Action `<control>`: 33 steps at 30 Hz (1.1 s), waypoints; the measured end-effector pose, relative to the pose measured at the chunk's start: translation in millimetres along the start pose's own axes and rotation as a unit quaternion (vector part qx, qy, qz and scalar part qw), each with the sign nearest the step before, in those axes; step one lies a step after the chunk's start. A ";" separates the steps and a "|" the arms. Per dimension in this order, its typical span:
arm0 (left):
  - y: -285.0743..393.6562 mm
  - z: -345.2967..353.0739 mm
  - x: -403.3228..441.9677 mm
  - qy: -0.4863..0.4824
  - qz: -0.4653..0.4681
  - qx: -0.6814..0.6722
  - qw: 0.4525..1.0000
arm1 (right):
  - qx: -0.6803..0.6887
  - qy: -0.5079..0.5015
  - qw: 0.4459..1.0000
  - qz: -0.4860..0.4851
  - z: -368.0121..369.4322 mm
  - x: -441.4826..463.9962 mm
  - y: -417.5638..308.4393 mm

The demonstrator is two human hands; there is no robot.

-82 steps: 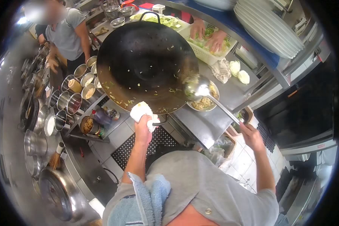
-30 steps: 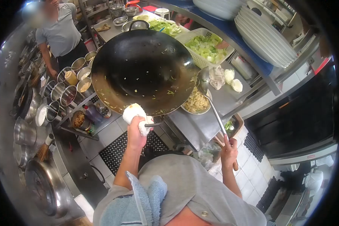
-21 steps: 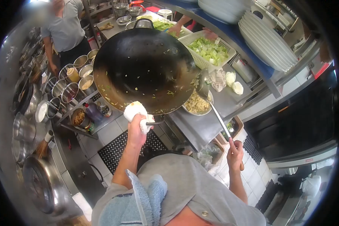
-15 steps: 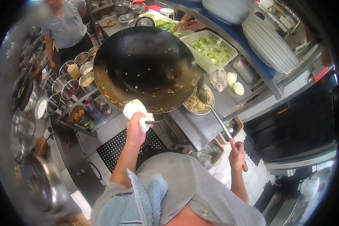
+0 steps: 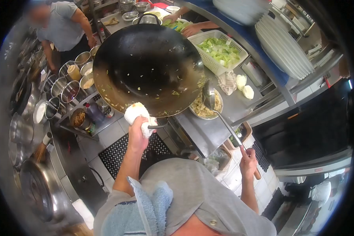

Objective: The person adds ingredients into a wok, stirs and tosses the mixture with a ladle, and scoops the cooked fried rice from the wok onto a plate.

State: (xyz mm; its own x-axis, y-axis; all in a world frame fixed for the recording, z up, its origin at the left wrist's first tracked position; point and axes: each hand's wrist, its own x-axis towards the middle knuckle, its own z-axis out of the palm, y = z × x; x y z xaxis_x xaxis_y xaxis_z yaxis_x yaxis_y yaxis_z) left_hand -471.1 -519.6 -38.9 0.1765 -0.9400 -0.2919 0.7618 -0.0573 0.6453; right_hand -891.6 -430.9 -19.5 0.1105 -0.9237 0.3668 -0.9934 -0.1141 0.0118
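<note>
My left hand (image 5: 138, 133) is closed around a folded white cloth (image 5: 135, 113) on the near handle of a large dark wok (image 5: 145, 67). The wok is tilted, with bits of food stuck inside its lower part. In my right hand (image 5: 248, 162) is a ladle (image 5: 229, 128), gripped by its wooden end. Its bowl rests at the wok's right edge, over a metal bowl (image 5: 220, 112) of fried rice-like food (image 5: 202, 108). The bowl stands on the steel counter (image 5: 202, 135), partly hidden by the wok and ladle.
A white basket (image 5: 208, 65) of cut lettuce (image 5: 220, 51) stands behind the bowl, near another person's hands (image 5: 192, 29). Stacked plates (image 5: 281, 47) fill the shelf at right. Several metal seasoning pots (image 5: 71, 91) line the left side, with a person (image 5: 67, 23) beyond them.
The wok has shifted slightly left in view, and the ladle's bowl has moved a little left with it. The person at left has leaned forward; the other person's hands have spread over the greens.
</note>
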 end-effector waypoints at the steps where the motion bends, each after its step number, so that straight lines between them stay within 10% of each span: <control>1: 0.6 -0.8 1.0 -0.003 0.000 -0.002 1.000 | -0.009 -0.002 1.000 -0.010 -4.7 1.3 4.8; 13: -7.3 -6.1 8.6 0.012 -0.003 0.048 0.999 | 0.304 -0.115 0.942 0.087 -48.8 68.0 -38.0; 33: -18.7 -3.0 1.7 0.049 0.018 0.052 0.997 | 0.389 -0.082 0.915 0.064 9.5 48.8 10.6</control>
State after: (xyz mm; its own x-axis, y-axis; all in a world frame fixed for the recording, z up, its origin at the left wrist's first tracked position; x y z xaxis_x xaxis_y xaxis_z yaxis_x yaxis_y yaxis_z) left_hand -483.2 -519.1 -53.5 0.2665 -0.9050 -0.3315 0.6863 -0.0633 0.7245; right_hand -896.4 -480.7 -10.3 0.0623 -0.9829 0.1735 -0.6824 -0.1688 -0.7112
